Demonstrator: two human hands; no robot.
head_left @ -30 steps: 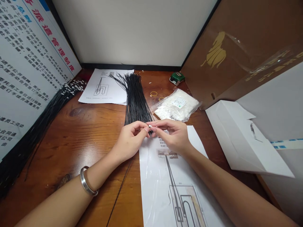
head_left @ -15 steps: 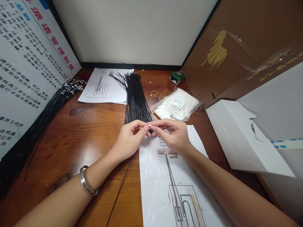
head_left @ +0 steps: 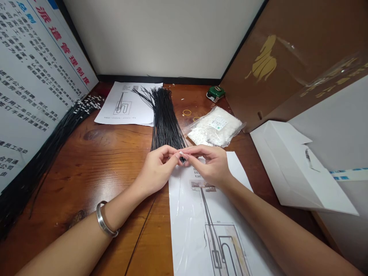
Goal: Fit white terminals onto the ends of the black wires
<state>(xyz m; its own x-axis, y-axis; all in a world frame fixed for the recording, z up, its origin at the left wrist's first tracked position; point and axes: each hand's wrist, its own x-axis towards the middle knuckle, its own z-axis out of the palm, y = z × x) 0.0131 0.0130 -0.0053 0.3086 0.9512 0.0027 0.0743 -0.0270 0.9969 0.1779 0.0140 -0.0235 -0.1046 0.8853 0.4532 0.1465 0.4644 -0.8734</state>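
My left hand (head_left: 157, 167) is closed in a pinch on the tips of thin black wires (head_left: 183, 160). Thumb against forefinger, my right hand (head_left: 212, 164) meets it and pinches a small white connector (head_left: 181, 153) at those tips. Fingers hide much of both pieces, so how far the wire sits in the connector cannot be made out. Just beyond the fingers lies a thick bundle of black wires (head_left: 165, 119), running away from me. Under my hands is a printed drawing sheet (head_left: 189, 230) in a clear cover.
A clear bag of white connectors (head_left: 215, 126) lies behind my right hand, near yellow rubber bands (head_left: 187, 112) and a green tape measure (head_left: 215, 93). Wires with white ends (head_left: 57, 130) lie along the left board. Another drawing (head_left: 109, 111) is at the back; a brown box (head_left: 287, 57) stands right.
The white connector between the fingertips has shifted very slightly to the left. Both hands otherwise keep their places and their pinch.
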